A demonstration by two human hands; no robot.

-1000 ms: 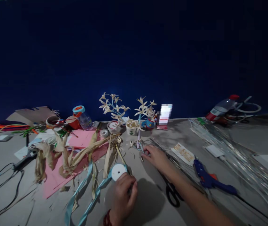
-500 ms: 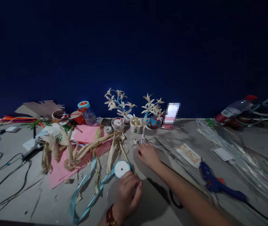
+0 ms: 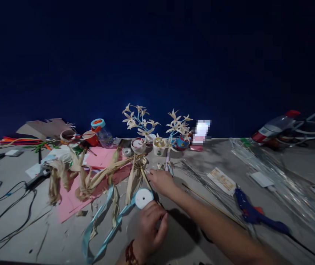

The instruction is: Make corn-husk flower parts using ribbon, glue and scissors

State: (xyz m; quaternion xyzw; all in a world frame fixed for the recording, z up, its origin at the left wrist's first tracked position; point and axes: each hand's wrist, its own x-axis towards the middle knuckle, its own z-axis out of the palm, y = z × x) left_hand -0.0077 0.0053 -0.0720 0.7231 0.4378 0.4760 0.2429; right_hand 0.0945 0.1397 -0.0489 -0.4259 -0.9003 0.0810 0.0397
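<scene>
Left grip (image 3: 149,226) low, fingers (image 3: 149,211) curled; right grip (image 3: 162,182) farther forward, forearm (image 3: 209,217) slanting in from right

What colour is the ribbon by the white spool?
The ribbon is light blue, seen in the head view.

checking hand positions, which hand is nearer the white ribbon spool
Left. The left hand overlaps the near edge of the white spool in view; the right hand is beyond it, to the right.

white spool (image 3: 140,195), light-blue ribbon (image 3: 86,239), pink paper (image 3: 102,157)
</scene>
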